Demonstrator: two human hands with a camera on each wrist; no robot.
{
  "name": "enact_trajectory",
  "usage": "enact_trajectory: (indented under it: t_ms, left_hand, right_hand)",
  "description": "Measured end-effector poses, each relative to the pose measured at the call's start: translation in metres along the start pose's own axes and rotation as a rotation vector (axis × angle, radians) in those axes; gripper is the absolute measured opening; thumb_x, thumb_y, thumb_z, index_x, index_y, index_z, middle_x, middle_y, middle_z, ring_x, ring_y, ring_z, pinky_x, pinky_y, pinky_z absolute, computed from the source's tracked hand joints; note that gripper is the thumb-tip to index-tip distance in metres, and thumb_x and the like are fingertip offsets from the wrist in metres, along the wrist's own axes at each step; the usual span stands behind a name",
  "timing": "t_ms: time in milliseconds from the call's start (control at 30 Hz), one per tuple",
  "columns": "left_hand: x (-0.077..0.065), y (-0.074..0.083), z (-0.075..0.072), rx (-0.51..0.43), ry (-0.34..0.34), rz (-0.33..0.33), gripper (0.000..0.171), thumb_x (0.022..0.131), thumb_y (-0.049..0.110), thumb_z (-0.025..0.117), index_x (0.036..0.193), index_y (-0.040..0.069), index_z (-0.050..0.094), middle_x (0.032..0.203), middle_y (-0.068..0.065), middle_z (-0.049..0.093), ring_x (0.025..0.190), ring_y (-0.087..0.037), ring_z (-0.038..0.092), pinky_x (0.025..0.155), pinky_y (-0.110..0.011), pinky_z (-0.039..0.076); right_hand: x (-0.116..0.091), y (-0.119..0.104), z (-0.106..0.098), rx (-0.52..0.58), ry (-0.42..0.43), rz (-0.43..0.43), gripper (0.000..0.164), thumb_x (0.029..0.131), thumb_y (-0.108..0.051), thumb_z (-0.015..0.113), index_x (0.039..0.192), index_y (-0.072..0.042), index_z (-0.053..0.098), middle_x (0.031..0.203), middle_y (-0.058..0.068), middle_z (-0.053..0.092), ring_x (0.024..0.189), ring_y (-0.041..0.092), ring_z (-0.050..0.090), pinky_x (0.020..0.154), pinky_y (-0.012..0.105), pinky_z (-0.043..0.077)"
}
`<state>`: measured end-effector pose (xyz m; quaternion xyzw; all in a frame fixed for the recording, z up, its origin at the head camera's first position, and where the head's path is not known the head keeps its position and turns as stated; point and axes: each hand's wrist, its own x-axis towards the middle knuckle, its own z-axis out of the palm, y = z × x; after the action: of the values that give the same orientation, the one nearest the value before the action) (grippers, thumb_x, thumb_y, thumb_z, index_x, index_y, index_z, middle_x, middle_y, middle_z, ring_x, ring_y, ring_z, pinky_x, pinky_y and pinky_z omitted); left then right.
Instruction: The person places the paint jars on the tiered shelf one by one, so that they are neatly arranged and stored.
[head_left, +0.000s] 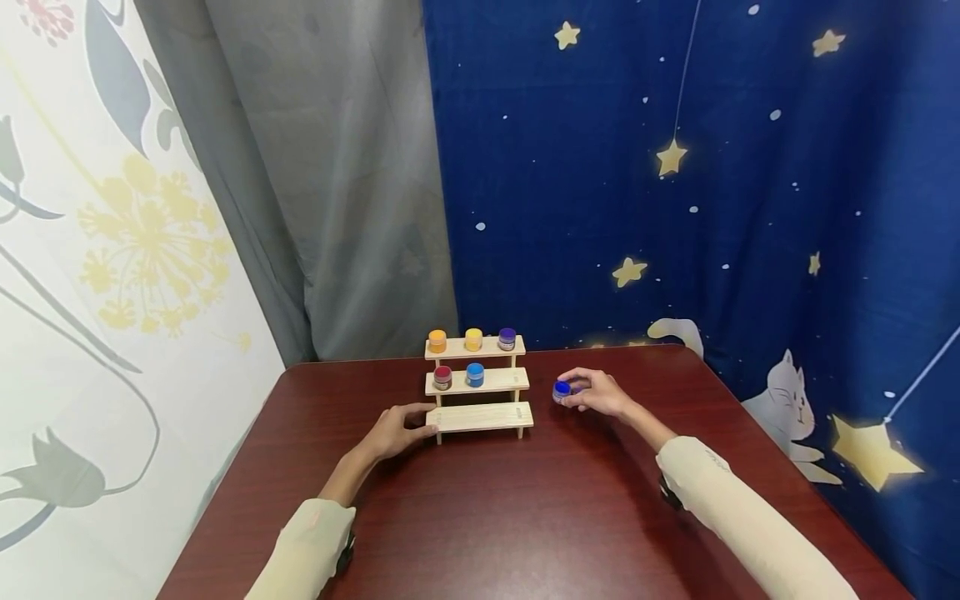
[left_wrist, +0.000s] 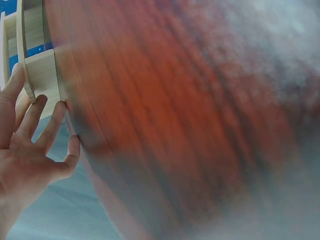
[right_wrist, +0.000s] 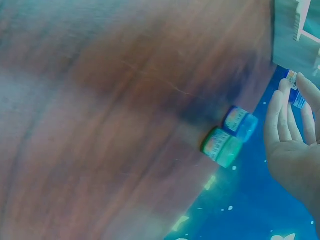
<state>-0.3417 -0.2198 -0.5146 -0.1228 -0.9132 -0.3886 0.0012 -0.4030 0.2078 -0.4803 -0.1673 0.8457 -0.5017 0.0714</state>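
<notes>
A three-step wooden rack point(head_left: 480, 417) stands on the table. My left hand point(head_left: 395, 432) holds the left end of its lowest step, thumb in front and fingers behind. Right of the rack, my right hand point(head_left: 600, 395) pinches a small dark-blue paint jar point(head_left: 561, 391) between thumb and fingers. In the right wrist view, this jar point(right_wrist: 298, 99) is partly hidden by the fingers. Orange point(head_left: 437, 341), yellow point(head_left: 473, 339) and purple point(head_left: 507, 339) jars sit on the top step. On the middle step are a dark-red jar point(head_left: 443, 377) and a light-blue jar point(head_left: 475, 375).
A green jar point(right_wrist: 221, 147) and a blue jar point(right_wrist: 240, 123) lie side by side in the right wrist view; I cannot make them out in the head view. The dark-red wooden table point(head_left: 480, 517) ends at a blue starry curtain point(head_left: 555, 167) and a grey curtain point(head_left: 360, 167).
</notes>
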Motion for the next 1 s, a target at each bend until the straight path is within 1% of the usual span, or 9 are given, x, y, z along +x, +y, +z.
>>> enact_trajectory:
  t_ms: [133, 333, 400, 500, 567, 667, 733, 800, 1000]
  left_hand:
    - [-0.001, 0.0, 0.0, 0.002, -0.003, 0.002, 0.044, 0.094, 0.025, 0.08, 0.135, 0.013, 0.07, 0.122, -0.01, 0.073, 0.107, -0.024, 0.068, 0.093, -0.045, 0.055]
    - [-0.002, 0.001, -0.001, 0.001, -0.002, 0.014, 0.045, 0.094, 0.026, 0.08, 0.136, 0.012, 0.07, 0.121, -0.01, 0.073, 0.107, -0.025, 0.069, 0.093, -0.044, 0.056]
    - [-0.002, 0.001, -0.001, -0.002, 0.0, 0.02, 0.045, 0.094, 0.025, 0.08, 0.135, 0.011, 0.07, 0.12, -0.011, 0.073, 0.107, -0.025, 0.069, 0.092, -0.044, 0.056]
    - [-0.002, 0.002, -0.001, -0.006, 0.006, 0.027, 0.044, 0.093, 0.025, 0.081, 0.135, 0.012, 0.07, 0.117, -0.011, 0.074, 0.106, -0.024, 0.07, 0.09, -0.043, 0.056]
    - [-0.002, 0.002, -0.001, -0.007, 0.007, 0.029, 0.045, 0.093, 0.024, 0.081, 0.135, 0.011, 0.07, 0.117, -0.011, 0.074, 0.106, -0.024, 0.07, 0.089, -0.043, 0.056]
    - [-0.002, 0.001, -0.001, -0.003, 0.003, 0.028, 0.045, 0.094, 0.025, 0.08, 0.135, 0.012, 0.07, 0.118, -0.01, 0.074, 0.106, -0.024, 0.07, 0.089, -0.042, 0.056]
    - [-0.002, 0.001, -0.001, 0.001, 0.003, 0.028, 0.045, 0.094, 0.025, 0.08, 0.136, 0.011, 0.07, 0.119, -0.011, 0.074, 0.106, -0.024, 0.069, 0.09, -0.043, 0.056]
    - [-0.002, 0.001, -0.002, -0.001, 0.0, 0.028, 0.045, 0.094, 0.025, 0.08, 0.136, 0.011, 0.07, 0.119, -0.01, 0.073, 0.106, -0.024, 0.069, 0.09, -0.044, 0.056]
    - [-0.003, 0.002, -0.002, -0.016, 0.003, 0.038, 0.045, 0.094, 0.025, 0.081, 0.135, 0.01, 0.07, 0.12, -0.011, 0.073, 0.108, -0.026, 0.069, 0.092, -0.047, 0.056]
  right_hand:
    - [0.003, -0.01, -0.002, 0.019, -0.009, -0.007, 0.05, 0.089, 0.0, 0.08, 0.135, 0.007, 0.061, 0.118, 0.028, 0.071, 0.091, 0.024, 0.073, 0.075, 0.044, 0.061]
    - [0.008, -0.025, -0.002, 0.031, -0.014, -0.019, 0.049, 0.089, 0.0, 0.08, 0.134, 0.006, 0.061, 0.118, 0.029, 0.07, 0.083, 0.025, 0.073, 0.066, 0.035, 0.059]
    - [0.011, -0.028, -0.002, 0.008, -0.007, -0.03, 0.049, 0.089, -0.001, 0.081, 0.134, 0.005, 0.062, 0.117, 0.028, 0.071, 0.083, 0.024, 0.073, 0.067, 0.038, 0.06]
    - [0.015, -0.031, -0.002, -0.015, -0.003, -0.043, 0.048, 0.089, -0.002, 0.081, 0.134, 0.004, 0.064, 0.117, 0.026, 0.072, 0.086, 0.022, 0.074, 0.076, 0.048, 0.061]
    - [0.018, -0.033, -0.001, -0.023, -0.003, -0.053, 0.049, 0.089, -0.003, 0.081, 0.134, 0.004, 0.064, 0.118, 0.026, 0.072, 0.088, 0.021, 0.075, 0.078, 0.05, 0.061]
    - [0.021, -0.036, 0.001, -0.016, -0.008, -0.055, 0.048, 0.089, -0.003, 0.081, 0.133, 0.003, 0.064, 0.119, 0.026, 0.072, 0.088, 0.021, 0.075, 0.073, 0.041, 0.062]
    - [0.022, -0.039, 0.002, -0.014, -0.013, -0.057, 0.047, 0.09, -0.004, 0.081, 0.133, 0.003, 0.064, 0.118, 0.026, 0.072, 0.088, 0.022, 0.075, 0.068, 0.033, 0.06]
    - [0.024, -0.042, 0.004, -0.012, -0.018, -0.064, 0.047, 0.09, -0.004, 0.081, 0.133, 0.003, 0.065, 0.118, 0.026, 0.072, 0.087, 0.023, 0.075, 0.066, 0.028, 0.059]
    - [0.03, -0.052, 0.009, 0.001, -0.044, -0.095, 0.046, 0.09, -0.003, 0.08, 0.132, 0.004, 0.064, 0.117, 0.025, 0.073, 0.091, 0.03, 0.075, 0.065, 0.029, 0.058]
